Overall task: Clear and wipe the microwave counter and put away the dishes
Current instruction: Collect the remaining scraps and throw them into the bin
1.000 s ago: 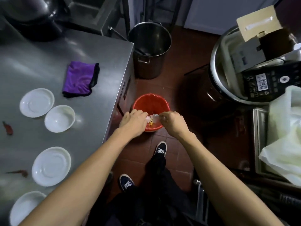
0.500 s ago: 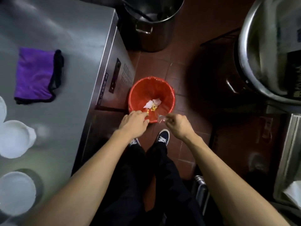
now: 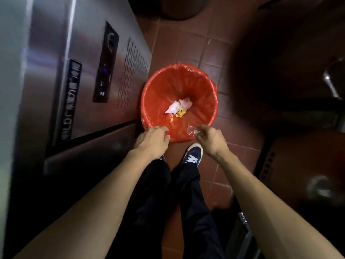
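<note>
While the right hand (image 3: 210, 139) pinches a small piece of clear plastic film (image 3: 192, 130) between thumb and fingertips, it hovers just above the near rim of the red bin (image 3: 205, 86). The film appears to be a scrap of wrapping, though it is too thin and glossy to identify with certainty. The left hand (image 3: 152, 140) sits over the near-left rim with its fingers curled downward; whether they grip the red liner or hold nothing cannot be determined from this view.

Inside the bin, crumpled white tissue (image 3: 179, 106) and yellow food scraps (image 3: 180, 114) lie together at the bottom, which suggests the counter waste is largely deposited. The step in hand is judged to be the release of the last scrap.

Procedure for a clean release:
- Move the pinched film further inward, over the bin's centre, before opening the fingers. Light film drifts and clings to skin.
- If the film sticks, brush it off against the inside of the liner.
- Steady the rim with the left hand so the bin does not tip toward the dark blue shoes (image 3: 193, 153) standing just beside it.

The bin stands on the red tiled floor (image 3: 211, 51), touching or nearly touching the stainless steel cabinet (image 3: 84, 62) on the left. The counter top and dishes are out of view.
</note>
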A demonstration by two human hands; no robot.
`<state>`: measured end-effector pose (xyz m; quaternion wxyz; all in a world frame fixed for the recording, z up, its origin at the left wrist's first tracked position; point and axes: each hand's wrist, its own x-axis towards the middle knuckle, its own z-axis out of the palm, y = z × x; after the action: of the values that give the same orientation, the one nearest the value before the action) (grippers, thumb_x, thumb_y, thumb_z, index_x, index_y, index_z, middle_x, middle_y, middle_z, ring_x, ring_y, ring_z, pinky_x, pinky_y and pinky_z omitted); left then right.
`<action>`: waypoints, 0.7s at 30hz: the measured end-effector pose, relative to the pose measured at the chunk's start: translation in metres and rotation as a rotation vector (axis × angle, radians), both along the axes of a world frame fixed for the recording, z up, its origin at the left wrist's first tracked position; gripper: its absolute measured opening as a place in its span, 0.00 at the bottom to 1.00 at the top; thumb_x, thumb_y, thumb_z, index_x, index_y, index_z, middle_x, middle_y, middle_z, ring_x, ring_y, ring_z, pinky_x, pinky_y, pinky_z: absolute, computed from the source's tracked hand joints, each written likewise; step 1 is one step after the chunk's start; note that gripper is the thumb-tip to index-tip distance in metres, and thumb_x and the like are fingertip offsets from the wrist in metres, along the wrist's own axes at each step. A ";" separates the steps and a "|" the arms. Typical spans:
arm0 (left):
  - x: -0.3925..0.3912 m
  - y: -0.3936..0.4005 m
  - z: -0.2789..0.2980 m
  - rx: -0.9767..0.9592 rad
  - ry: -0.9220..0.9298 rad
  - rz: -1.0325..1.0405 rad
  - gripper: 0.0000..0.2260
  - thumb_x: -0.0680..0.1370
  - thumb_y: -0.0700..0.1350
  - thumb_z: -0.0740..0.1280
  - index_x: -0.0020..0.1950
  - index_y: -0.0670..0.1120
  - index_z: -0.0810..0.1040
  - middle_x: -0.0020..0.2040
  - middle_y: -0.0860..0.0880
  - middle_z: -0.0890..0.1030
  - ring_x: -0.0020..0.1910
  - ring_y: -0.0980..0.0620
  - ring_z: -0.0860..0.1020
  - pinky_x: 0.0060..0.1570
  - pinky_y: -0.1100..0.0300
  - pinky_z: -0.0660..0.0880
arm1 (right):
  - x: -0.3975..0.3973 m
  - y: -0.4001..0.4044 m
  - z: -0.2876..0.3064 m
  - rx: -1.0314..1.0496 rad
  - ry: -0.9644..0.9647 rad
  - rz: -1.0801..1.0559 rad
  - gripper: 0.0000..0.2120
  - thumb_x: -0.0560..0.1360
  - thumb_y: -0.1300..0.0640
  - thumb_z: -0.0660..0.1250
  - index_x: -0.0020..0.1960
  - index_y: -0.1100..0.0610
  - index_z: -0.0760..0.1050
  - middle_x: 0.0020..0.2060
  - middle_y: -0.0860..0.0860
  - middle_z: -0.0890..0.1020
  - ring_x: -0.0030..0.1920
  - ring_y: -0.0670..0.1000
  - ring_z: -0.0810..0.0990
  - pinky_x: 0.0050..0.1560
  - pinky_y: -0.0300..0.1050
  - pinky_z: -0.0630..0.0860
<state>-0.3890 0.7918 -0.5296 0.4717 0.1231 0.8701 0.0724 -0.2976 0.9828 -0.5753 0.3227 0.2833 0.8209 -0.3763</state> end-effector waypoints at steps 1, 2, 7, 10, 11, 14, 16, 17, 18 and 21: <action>-0.004 0.001 -0.013 0.000 -0.009 0.004 0.16 0.83 0.52 0.60 0.70 0.53 0.74 0.67 0.49 0.77 0.64 0.44 0.76 0.62 0.47 0.74 | -0.007 -0.001 -0.014 0.005 0.008 0.014 0.17 0.78 0.53 0.64 0.67 0.51 0.76 0.56 0.55 0.85 0.58 0.59 0.82 0.59 0.53 0.78; -0.007 0.002 -0.027 0.001 -0.014 0.011 0.16 0.83 0.52 0.60 0.69 0.53 0.74 0.67 0.49 0.77 0.63 0.44 0.77 0.62 0.47 0.75 | -0.014 -0.002 -0.028 0.009 0.020 0.032 0.16 0.78 0.53 0.64 0.66 0.51 0.77 0.56 0.55 0.85 0.57 0.60 0.82 0.58 0.54 0.78; -0.014 0.006 -0.084 0.007 -0.017 0.050 0.14 0.83 0.53 0.60 0.67 0.55 0.76 0.65 0.51 0.78 0.61 0.44 0.78 0.61 0.48 0.76 | -0.044 -0.006 -0.094 0.124 0.146 0.279 0.15 0.80 0.52 0.60 0.65 0.50 0.78 0.55 0.55 0.83 0.56 0.61 0.79 0.55 0.55 0.76; -0.014 0.011 -0.106 0.044 -0.004 0.082 0.13 0.83 0.53 0.61 0.66 0.55 0.76 0.65 0.52 0.78 0.58 0.45 0.79 0.61 0.47 0.76 | -0.054 -0.008 -0.127 0.171 0.111 0.380 0.16 0.81 0.50 0.59 0.66 0.48 0.76 0.57 0.54 0.82 0.59 0.60 0.77 0.57 0.55 0.74; -0.015 0.013 -0.113 0.056 0.003 0.091 0.13 0.82 0.53 0.61 0.65 0.55 0.77 0.64 0.52 0.78 0.58 0.45 0.79 0.61 0.47 0.76 | -0.055 -0.008 -0.137 0.176 0.090 0.391 0.16 0.81 0.50 0.58 0.66 0.48 0.75 0.59 0.54 0.81 0.60 0.60 0.77 0.58 0.55 0.74; -0.018 0.018 -0.129 0.073 0.022 0.097 0.13 0.82 0.53 0.61 0.65 0.56 0.77 0.64 0.52 0.78 0.57 0.46 0.79 0.60 0.48 0.76 | -0.057 -0.006 -0.163 0.149 0.020 0.392 0.16 0.82 0.48 0.57 0.67 0.49 0.74 0.62 0.54 0.80 0.62 0.60 0.76 0.62 0.55 0.73; -0.020 0.020 -0.137 0.077 0.032 0.087 0.13 0.83 0.53 0.61 0.66 0.55 0.77 0.65 0.52 0.77 0.60 0.46 0.77 0.63 0.48 0.74 | -0.056 -0.006 -0.175 0.149 -0.014 0.411 0.16 0.83 0.47 0.56 0.67 0.50 0.74 0.62 0.54 0.79 0.62 0.60 0.76 0.63 0.56 0.72; -0.023 0.021 -0.140 0.079 0.036 0.081 0.13 0.83 0.52 0.61 0.66 0.55 0.77 0.66 0.51 0.77 0.62 0.45 0.77 0.64 0.48 0.73 | -0.056 -0.006 -0.181 0.152 -0.025 0.415 0.16 0.83 0.47 0.56 0.67 0.50 0.74 0.62 0.55 0.79 0.62 0.60 0.76 0.63 0.56 0.72; -0.024 0.022 -0.144 0.079 0.038 0.075 0.13 0.83 0.52 0.61 0.66 0.55 0.77 0.66 0.51 0.77 0.63 0.45 0.76 0.64 0.48 0.73 | -0.057 -0.006 -0.185 0.149 -0.032 0.409 0.17 0.83 0.46 0.57 0.67 0.50 0.73 0.62 0.55 0.79 0.63 0.60 0.76 0.63 0.57 0.72; -0.028 0.023 -0.153 0.071 0.042 0.052 0.13 0.83 0.52 0.61 0.66 0.54 0.77 0.64 0.50 0.78 0.60 0.44 0.77 0.62 0.48 0.74 | -0.059 -0.007 -0.195 0.098 -0.013 0.353 0.20 0.80 0.46 0.61 0.71 0.48 0.70 0.67 0.53 0.76 0.66 0.60 0.74 0.66 0.57 0.71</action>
<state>-0.4171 0.8144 -0.6831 0.4464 0.1187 0.8797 0.1129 -0.3566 0.9760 -0.7703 0.3747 0.1527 0.8733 -0.2715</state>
